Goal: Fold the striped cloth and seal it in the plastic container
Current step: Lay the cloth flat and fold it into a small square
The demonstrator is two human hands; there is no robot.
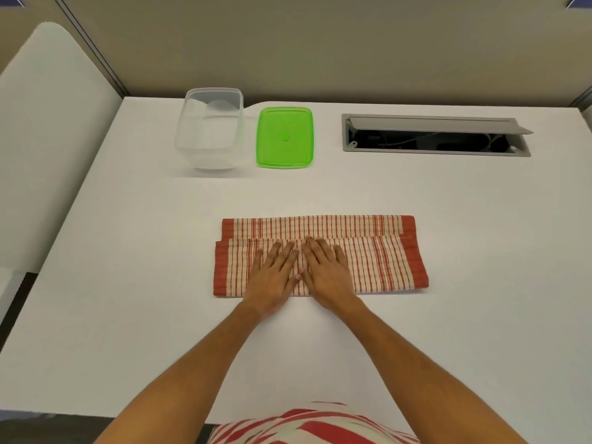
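My left hand and right hand cover middle of striped cloth; stripes beneath palms unseen. Upper flap hides cloth layers below; layer count can't tell. Both forearms run out of bottom edge, elbows cut off. Striped garment at bottom edge only partly in frame. Open cable hatch in desk: dark interior, contents too dim to make out. Clear plastic container blends into white desk, far rim faint. Small mark at centre of green lid too small to read.

Red-striped cloth, green lid, clear container
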